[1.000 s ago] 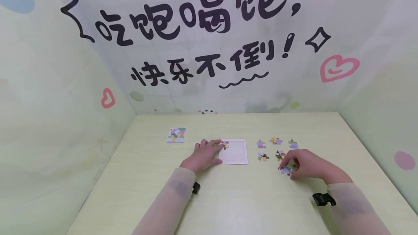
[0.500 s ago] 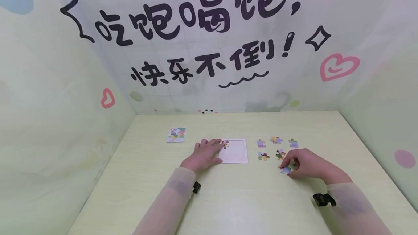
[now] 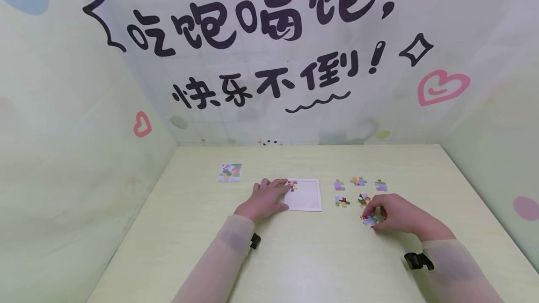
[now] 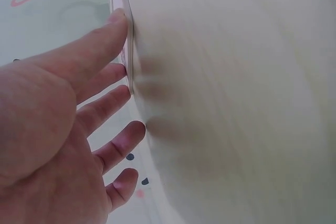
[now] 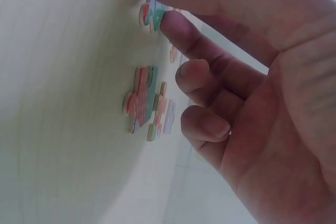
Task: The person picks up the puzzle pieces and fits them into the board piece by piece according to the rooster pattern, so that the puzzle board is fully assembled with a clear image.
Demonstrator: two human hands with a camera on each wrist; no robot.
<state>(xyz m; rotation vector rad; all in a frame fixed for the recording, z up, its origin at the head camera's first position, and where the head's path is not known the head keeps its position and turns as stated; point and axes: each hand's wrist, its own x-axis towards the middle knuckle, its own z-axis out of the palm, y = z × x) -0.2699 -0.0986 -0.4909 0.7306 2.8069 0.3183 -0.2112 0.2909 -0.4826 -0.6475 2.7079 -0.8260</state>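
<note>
A shallow white puzzle tray (image 3: 306,199) lies mid-table, with one colourful puzzle piece (image 3: 293,185) in its far left corner. My left hand (image 3: 264,198) rests along the tray's left side, fingers spread; its thumb (image 4: 107,38) touches the edge in the left wrist view. To the right, my right hand (image 3: 399,214) pinches a blue, multicoloured puzzle piece (image 3: 369,220) between thumb and index finger, low over the table. The right wrist view shows part of that piece at the fingertips, and a red and green piece (image 5: 140,100) beneath the other fingers.
Several loose puzzle pieces lie between the tray and my right hand, among them a purple one (image 3: 339,184), an orange one (image 3: 359,181) and a green-edged one (image 3: 381,185). A small square picture card (image 3: 229,172) lies at the back left. Printed fabric walls enclose the table.
The head view has shifted slightly. Both hands stay in place, the left at the tray and the right on its puzzle piece.
</note>
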